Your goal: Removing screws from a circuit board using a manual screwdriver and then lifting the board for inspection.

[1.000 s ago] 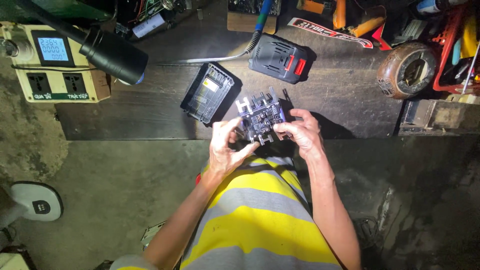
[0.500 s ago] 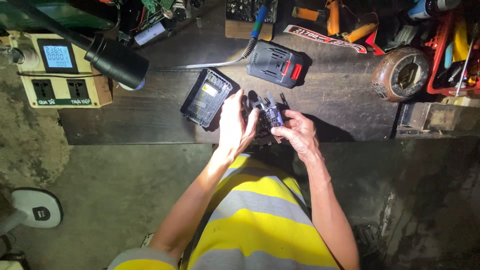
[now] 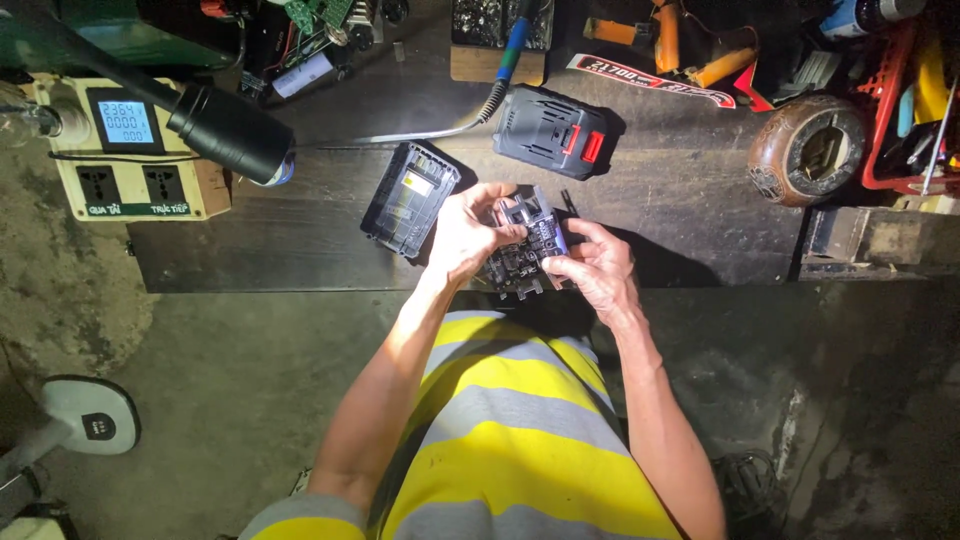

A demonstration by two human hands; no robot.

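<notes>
Both hands, left (image 3: 470, 232) and right (image 3: 598, 268), are clamped on 1 black plastic frame (image 3: 525, 245) above the bench (image 3: 300, 230), beside an empty black case (image 3: 410, 197).

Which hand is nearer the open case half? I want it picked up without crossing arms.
Left. The left hand lies right beside the case half; the right hand is across the black part.

Dark wooden workbench (image 3: 300, 250), rough concrete floor (image 3: 200, 400), harsh spotlight.
</notes>
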